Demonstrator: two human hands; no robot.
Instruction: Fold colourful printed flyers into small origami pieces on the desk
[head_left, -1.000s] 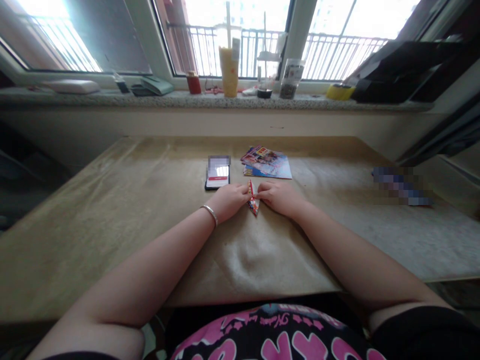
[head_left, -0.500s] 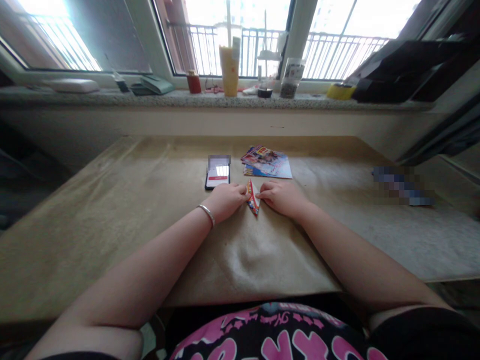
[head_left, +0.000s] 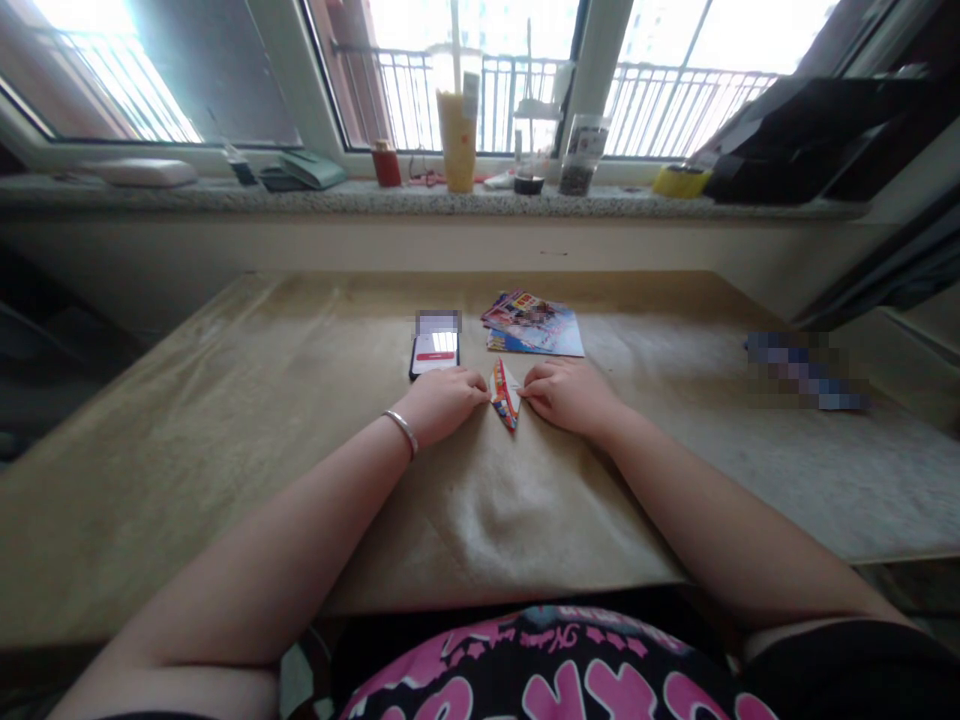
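Note:
A small piece of folded paper (head_left: 505, 396), white with red, orange and blue print, lies on the table between my two hands. It has a narrow diamond shape with one tip pointing towards me. My left hand (head_left: 450, 402), with a silver bracelet at the wrist, pinches the paper's left edge between closed fingers. On the other side, my right hand (head_left: 566, 393) has its thumb and fingertips closed on the right edge.
A phone (head_left: 435, 345) with a lit screen lies just beyond my left hand. Several printed sheets (head_left: 536, 325) are fanned out behind the paper. A blurred bluish item (head_left: 806, 372) rests far right on the table (head_left: 262, 400). Cups and a yellow tape roll (head_left: 681, 181) line the windowsill.
My left hand has shifted slightly left, and its fingers now sit at the paper's edge, uncovering more of it. The paper looks a little wider; my right hand has barely moved.

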